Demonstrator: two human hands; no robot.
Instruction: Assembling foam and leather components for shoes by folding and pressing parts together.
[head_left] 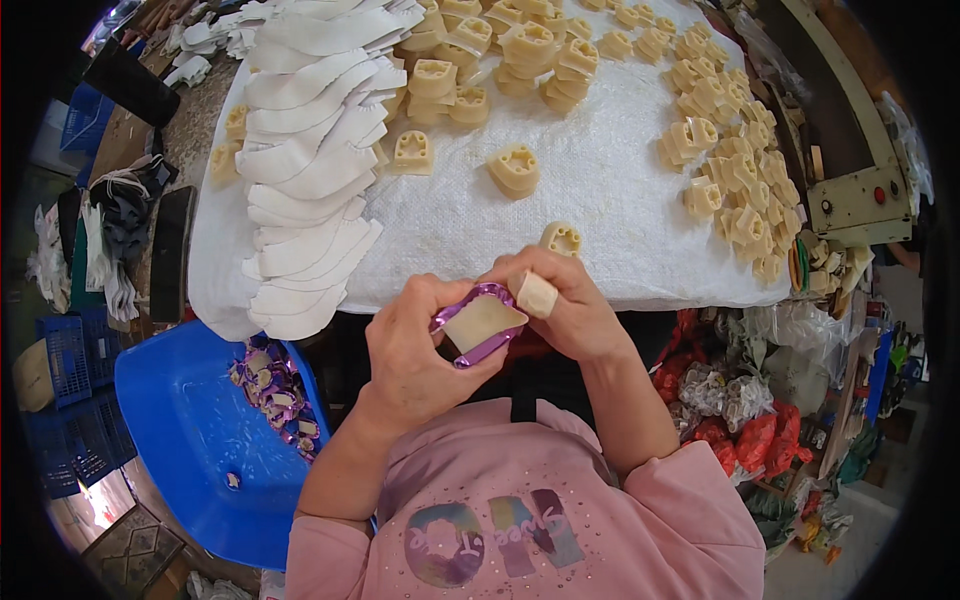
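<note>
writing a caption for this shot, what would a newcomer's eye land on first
Probably the shiny purple-edged piece in the left hand, near the middle, with the right hand close beside it. Then the row of overlapping white pieces down the left of the white-covered table, and the bright blue tub at lower left, holding more purple pieces along its right side.

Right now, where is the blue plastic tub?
In the head view, the blue plastic tub sits at lower left, between blue mesh crates and your pink shirt.
</note>
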